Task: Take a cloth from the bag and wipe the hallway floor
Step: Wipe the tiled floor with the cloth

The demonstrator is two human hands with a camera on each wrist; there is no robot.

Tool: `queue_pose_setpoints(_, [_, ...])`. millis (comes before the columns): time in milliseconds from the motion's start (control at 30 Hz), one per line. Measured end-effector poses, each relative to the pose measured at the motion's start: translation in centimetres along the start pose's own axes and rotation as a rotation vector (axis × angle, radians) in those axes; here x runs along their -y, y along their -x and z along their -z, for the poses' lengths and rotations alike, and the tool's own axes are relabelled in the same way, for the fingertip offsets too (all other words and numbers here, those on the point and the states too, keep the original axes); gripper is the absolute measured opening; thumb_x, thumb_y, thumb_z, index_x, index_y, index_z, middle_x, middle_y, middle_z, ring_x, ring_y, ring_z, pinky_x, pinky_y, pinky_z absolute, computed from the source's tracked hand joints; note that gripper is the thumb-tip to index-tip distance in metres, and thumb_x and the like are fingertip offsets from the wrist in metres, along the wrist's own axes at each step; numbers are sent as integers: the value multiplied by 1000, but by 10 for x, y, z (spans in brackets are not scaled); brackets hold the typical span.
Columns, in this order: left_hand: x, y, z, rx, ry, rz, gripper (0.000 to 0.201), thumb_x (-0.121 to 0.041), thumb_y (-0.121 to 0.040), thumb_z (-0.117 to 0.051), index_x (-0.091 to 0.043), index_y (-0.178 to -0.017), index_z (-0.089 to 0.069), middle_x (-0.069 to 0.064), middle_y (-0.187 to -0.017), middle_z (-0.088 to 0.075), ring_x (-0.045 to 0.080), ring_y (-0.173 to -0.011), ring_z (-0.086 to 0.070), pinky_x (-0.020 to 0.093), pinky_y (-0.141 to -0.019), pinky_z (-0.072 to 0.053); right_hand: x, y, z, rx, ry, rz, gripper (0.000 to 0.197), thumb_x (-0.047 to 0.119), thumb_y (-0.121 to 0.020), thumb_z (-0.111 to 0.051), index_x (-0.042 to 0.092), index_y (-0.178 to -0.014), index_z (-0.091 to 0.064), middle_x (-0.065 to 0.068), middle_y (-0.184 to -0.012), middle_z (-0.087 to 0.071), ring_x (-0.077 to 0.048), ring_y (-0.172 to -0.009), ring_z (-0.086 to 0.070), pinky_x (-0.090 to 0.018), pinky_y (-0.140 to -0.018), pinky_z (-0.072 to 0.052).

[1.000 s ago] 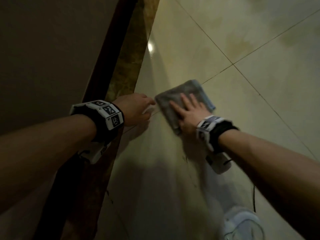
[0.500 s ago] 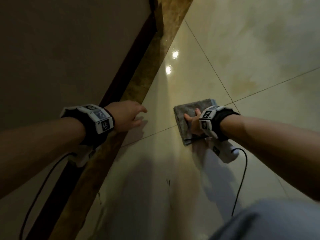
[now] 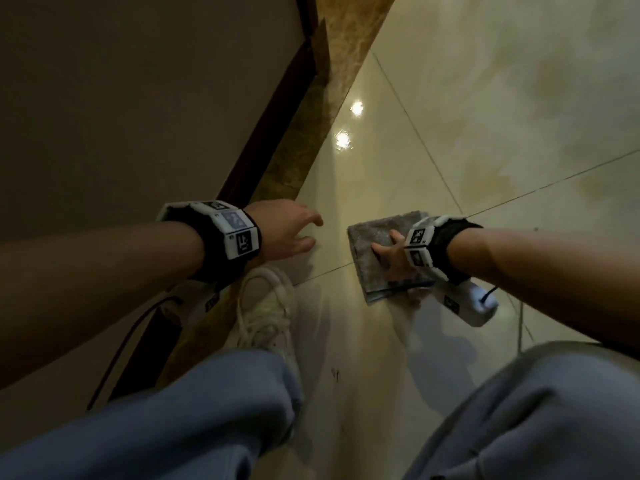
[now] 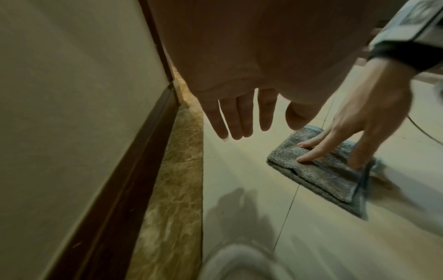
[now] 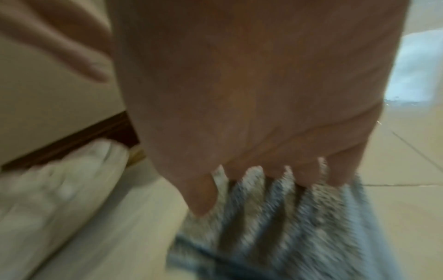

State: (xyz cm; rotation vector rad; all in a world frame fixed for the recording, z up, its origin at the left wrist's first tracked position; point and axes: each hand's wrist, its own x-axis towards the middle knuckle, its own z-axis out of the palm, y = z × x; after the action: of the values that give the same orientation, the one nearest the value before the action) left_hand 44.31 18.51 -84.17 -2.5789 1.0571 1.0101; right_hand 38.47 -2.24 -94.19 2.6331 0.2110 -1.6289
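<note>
The right hand (image 3: 391,254) presses the folded cloth (image 3: 377,251) flat with spread fingers on the floor (image 3: 519,150), near the wall-side border. The left hand (image 3: 287,230) hovers empty, fingers straight. Better to keep the palm flat and overlap the strokes.

Head view looks steeply down from above; both wrist views sit low and close — all share the cloth (image 3: 388,252).
</note>
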Motion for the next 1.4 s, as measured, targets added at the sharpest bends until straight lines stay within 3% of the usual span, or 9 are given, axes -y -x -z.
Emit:
queue_pose_setpoints(100, [-3,-20,1,36,-33,-30,49,-45,-98,-46,-27,-143,-43,1,-139,-51,23,-125,-50,40,-95,-48,-3,-4,-16,-47,100,14,70,53,-100,-33,32,-157,4,-17,-163,10,-44,-146,-16,-53,-114,-24])
queue_pose_setpoints(200, [0,-36,3,11,-37,-47,49,-45,-98,-45,-26,-144,-41,1,-141,-49,24,-125,-51,37,-93,-48,-9,-11,-25,-25,92,45,80,70,-92,-35,44,-153,10,-8,-162,19,-43,-148,-6,-58,-114,-25])
queue_pose_setpoints(333, [8,-55,-3,5,-20,-47,49,-44,-97,-45,-26,-143,-43,2,-141,-50,25,-124,-51,39,-93,-48,-2,-22,-41,-76,83,62,91,84,-80,-32,49,-149,15,-8,-161,24,-44,-148,4,-61,-116,-18])
queue_pose_setpoints(600, [17,-89,-33,-23,45,-68,49,-45,-96,-46,-27,-140,-44,3,-139,-51,26,-123,-52,40,-96,-47,26,-27,-28,-226,381,297,77,71,-92,-32,42,-155,2,-12,-162,18,-42,-148,8,-55,-119,0])
queue_pose_setpoints(833, [24,-105,-36,-119,138,-35,45,-41,-95,-49,-24,-137,-48,4,-136,-54,27,-119,-54,41,-94,-49,52,-24,-33,-405,215,284,63,48,-100,-29,31,-156,-7,-22,-162,4,-49,-146,0,-57,-120,-4])
queue_pose_setpoints(1000, [38,-105,-39,-129,157,-27,44,-40,-94,-50,-22,-134,-52,6,-130,-58,28,-114,-57,41,-92,-50,64,-39,-39,-447,109,274,69,52,-86,6,39,-155,5,-19,-162,12,-49,-146,11,-58,-119,0])
queue_pose_setpoints(1133, [53,-98,-38,-149,161,-40,36,-38,-91,-52,-21,-121,-57,7,-115,-62,29,-104,-61,42,-85,-53,77,-67,-20,-505,157,307,56,52,-101,-23,48,-153,-3,-14,-163,9,-44,-147,12,-54,-119,7])
queue_pose_setpoints(1233, [62,-95,-33,-164,167,-25,33,-34,-92,-53,-21,-122,-58,6,-120,-60,27,-108,-59,42,-89,-51,95,-86,3,-557,197,347,57,58,-98,-25,49,-153,-12,-12,-164,-6,-43,-148,1,-56,-120,-1])
queue_pose_setpoints(1400, [66,-98,-31,-163,159,-12,42,-36,-92,-52,-22,-132,-53,7,-129,-57,27,-116,-56,42,-94,-49,87,-82,-1,-591,239,345,64,55,-96,-34,46,-154,-8,-10,-164,5,-39,-149,10,-55,-120,-1])
